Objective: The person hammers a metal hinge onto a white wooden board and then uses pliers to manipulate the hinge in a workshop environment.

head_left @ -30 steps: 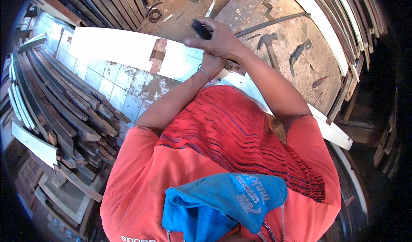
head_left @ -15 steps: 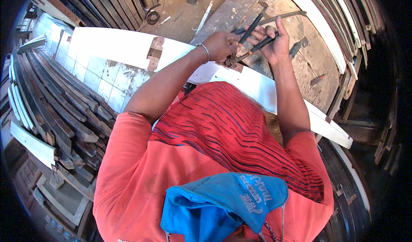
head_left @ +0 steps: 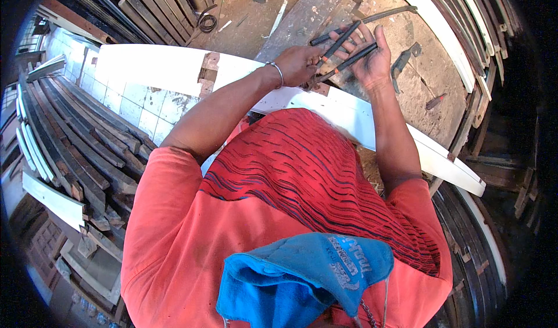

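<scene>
A pair of pincers [head_left: 345, 64] with black handles and orange bands stands spread over the white board [head_left: 279, 98]. My left hand [head_left: 299, 65], with a metal bangle at the wrist, is closed at the lower part of one handle; its fingertips are partly hidden. My right hand [head_left: 372, 62] is palm up, thumb and fingers stretched out, with the other handle lying across the palm and fingers. The dark head of the pincers is down at a brown notch in the board, and its jaws are hard to make out.
Beyond the board is a worn wooden worktop [head_left: 433, 75] with a dark pry bar [head_left: 389, 15], a dark metal tool [head_left: 400, 67] and a small red-handled tool [head_left: 435, 101]. Stacked dark timber [head_left: 81, 136] lies at the left. More white boards [head_left: 436, 31] line the right.
The pincers' handles have tilted slightly lower, and my right fingers have straightened and spread. The left hand stays at the tool. The whole view has shifted slightly.
</scene>
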Available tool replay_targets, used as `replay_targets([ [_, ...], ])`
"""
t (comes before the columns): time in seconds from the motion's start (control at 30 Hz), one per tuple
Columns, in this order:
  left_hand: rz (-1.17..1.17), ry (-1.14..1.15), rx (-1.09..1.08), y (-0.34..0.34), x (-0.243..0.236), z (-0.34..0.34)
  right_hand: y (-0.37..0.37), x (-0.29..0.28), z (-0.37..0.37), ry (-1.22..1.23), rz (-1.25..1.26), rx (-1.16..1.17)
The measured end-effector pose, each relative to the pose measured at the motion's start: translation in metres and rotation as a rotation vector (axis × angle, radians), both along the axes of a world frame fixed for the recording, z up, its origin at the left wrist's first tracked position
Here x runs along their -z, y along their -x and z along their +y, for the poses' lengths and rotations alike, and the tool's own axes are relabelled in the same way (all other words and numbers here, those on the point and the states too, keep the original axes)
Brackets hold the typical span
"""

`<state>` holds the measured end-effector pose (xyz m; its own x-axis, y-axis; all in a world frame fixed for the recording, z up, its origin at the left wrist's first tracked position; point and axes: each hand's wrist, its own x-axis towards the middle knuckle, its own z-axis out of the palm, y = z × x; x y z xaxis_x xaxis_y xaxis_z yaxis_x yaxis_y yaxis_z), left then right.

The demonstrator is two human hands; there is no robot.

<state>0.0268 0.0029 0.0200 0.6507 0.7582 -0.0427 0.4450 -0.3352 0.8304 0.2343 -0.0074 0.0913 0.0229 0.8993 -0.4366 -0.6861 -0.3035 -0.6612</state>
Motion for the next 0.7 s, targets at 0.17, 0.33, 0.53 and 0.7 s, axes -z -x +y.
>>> replay_targets([
  [0.17,-0.07,0.083,-0.059,-0.001,0.0,-0.006,-0.01,0.009,0.022,-0.017,-0.006,-0.219],
  [0.33,-0.096,0.205,-0.153,0.006,0.005,-0.008,-0.011,0.024,0.047,-0.063,-0.019,-0.396],
  [0.53,-0.111,0.143,-0.121,0.011,0.006,-0.009,0.0,0.01,0.024,-0.102,0.102,-0.281],
  [0.7,-0.158,0.12,-0.096,0.008,0.003,-0.01,-0.003,0.025,0.031,-0.137,0.009,-0.276],
])
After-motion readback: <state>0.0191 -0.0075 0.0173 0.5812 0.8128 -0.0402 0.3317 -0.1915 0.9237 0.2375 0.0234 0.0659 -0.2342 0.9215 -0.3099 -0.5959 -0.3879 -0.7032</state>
